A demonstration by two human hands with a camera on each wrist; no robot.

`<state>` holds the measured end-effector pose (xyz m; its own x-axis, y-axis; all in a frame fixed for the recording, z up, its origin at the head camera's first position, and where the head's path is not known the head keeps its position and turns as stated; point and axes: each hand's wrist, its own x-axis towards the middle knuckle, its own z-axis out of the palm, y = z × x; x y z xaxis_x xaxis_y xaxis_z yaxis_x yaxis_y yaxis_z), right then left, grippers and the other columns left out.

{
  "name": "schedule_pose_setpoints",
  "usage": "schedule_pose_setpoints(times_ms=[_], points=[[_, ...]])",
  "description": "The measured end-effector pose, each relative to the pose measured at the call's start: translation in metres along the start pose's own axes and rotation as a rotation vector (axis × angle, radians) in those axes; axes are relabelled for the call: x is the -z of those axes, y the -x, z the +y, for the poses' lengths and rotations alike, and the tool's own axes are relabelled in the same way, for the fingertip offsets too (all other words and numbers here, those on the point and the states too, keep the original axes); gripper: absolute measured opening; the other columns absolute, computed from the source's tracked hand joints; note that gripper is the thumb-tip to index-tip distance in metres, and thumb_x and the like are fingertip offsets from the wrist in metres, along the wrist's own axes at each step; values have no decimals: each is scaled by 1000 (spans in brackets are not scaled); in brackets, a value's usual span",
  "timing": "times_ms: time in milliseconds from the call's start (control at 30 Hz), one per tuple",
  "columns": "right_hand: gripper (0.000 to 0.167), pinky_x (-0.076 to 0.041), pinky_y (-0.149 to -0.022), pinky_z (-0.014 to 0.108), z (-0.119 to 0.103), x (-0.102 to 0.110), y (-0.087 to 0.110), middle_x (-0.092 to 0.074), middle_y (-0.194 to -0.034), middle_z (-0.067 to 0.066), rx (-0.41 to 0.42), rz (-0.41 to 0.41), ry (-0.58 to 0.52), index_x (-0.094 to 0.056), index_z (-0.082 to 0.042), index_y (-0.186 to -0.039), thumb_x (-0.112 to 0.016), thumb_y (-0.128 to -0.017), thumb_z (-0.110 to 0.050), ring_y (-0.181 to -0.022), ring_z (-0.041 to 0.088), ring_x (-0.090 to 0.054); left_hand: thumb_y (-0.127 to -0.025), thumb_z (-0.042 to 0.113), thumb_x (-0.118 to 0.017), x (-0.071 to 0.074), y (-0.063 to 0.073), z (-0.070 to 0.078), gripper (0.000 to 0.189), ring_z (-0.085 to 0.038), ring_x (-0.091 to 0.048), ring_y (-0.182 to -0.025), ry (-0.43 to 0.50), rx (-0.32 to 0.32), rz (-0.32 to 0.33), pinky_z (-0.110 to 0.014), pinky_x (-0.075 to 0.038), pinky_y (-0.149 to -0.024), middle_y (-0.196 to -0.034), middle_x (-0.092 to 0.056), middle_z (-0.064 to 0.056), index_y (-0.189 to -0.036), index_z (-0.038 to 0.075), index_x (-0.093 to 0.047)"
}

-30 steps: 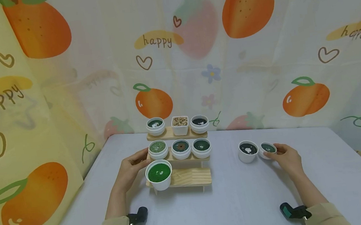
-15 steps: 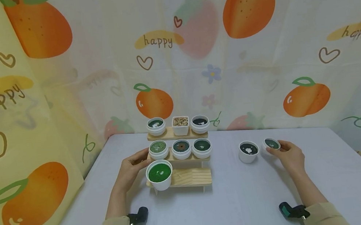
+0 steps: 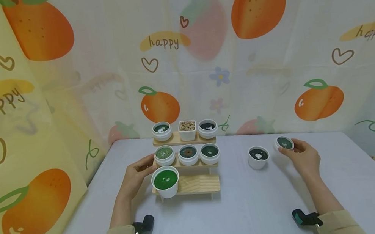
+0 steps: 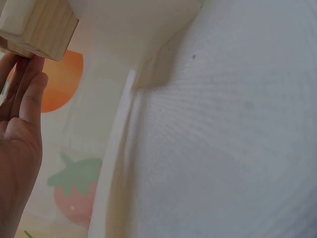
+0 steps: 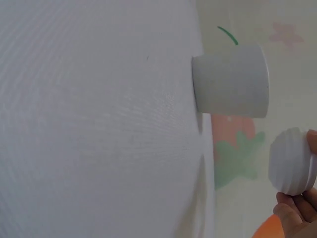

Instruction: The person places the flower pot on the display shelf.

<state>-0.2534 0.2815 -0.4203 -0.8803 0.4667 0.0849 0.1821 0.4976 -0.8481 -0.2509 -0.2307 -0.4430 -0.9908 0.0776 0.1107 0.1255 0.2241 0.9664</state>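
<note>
In the head view, my left hand grips the left end of a three-step wooden stand, thumb in front and fingers behind. The left wrist view shows fingertips against its wooden block. My right hand holds a small white cup with a dark green filling, thumb near me and fingers on its right side. From the right wrist, that cup looks ridged and is raised off the table. A larger plain white cup, dark inside with white specks, stands just left of it.
Several white bowls with green or dark fillings fill the stand's upper steps, beside a square cup of beige bits. A cup with bright green filling sits on the lowest step's left. A printed cloth hangs behind the white table.
My right hand has raised the small cup and moved it back and slightly right, away from the larger cup. The left hand and the stand have stayed put.
</note>
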Motion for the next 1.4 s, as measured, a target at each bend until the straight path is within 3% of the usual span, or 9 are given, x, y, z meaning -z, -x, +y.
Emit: schedule_pose_setpoints(times_ms=[67,233,333,467,567,700,800,1067,1400], points=[[69,-39,-79,13,-4,1,2,-62,-137,17,2,8,-6,-54,-9,-141,-77,-84,-40,-116,22,-57,-90,20,-72,0,0,0,53,8,-57,-111,0,5,4,-12,-48,-94,-146,-55,-15,-139,7,-56],[67,-39,-74,1,-17,3,9,-66,-130,8,19,9,-29,-58,-14,-139,-80,-81,-41,-98,-3,-53,-90,20,-72,1,0,1,53,7,-58,-111,-1,8,6,-12,-48,-94,-145,-56,-14,-139,7,-57],[64,-41,-75,-3,-26,4,17,-69,-108,-11,57,1,-72,-61,-14,-135,-83,-79,-36,-89,-14,-49,-90,21,-72,1,1,1,53,6,-58,-111,-3,4,6,-13,-48,-94,-145,-55,-14,-139,7,-56],[61,-44,-81,-2,-37,3,29,-56,-92,-33,123,-51,-129,-62,-11,-133,-84,-79,-29,-90,-16,-52,-90,22,-72,2,0,0,54,6,-57,-111,-5,11,6,-12,-48,-94,-146,-55,-15,-139,7,-56],[59,-46,-84,0,-42,1,38,-61,-100,-25,186,-103,-117,-62,-10,-131,-83,-80,-30,-92,-15,-52,-90,21,-72,2,0,0,54,6,-57,-111,-6,13,5,-12,-48,-94,-146,-54,-15,-139,7,-56],[58,-46,-85,1,-45,-4,48,-67,-119,0,272,-168,-78,-63,-9,-129,-83,-80,-31,-94,-17,-52,-90,20,-71,1,0,0,53,6,-58,-110,-3,8,0,-12,-48,-94,-146,-54,-16,-139,7,-56],[58,-47,-86,2,-46,-10,56,-65,-127,10,315,-223,-58,-63,-9,-129,-83,-80,-32,-96,-19,-51,-90,20,-71,1,1,1,53,6,-58,-110,-1,8,-1,-12,-48,-93,-146,-54,-16,-139,7,-56],[59,-47,-90,4,-49,-25,76,-64,-131,7,375,-344,-65,-63,-11,-129,-85,-77,-30,-101,-14,-54,-90,22,-72,0,0,3,54,6,-57,-111,-8,26,0,-12,-47,-94,-146,-55,-13,-139,8,-57],[65,-52,-100,25,-58,-41,95,-62,-133,10,328,-434,-88,-61,-10,-131,-87,-75,-28,-121,25,-60,-89,25,-73,2,0,1,55,3,-57,-114,-13,36,5,-13,-48,-95,-146,-55,-13,-139,9,-57]])
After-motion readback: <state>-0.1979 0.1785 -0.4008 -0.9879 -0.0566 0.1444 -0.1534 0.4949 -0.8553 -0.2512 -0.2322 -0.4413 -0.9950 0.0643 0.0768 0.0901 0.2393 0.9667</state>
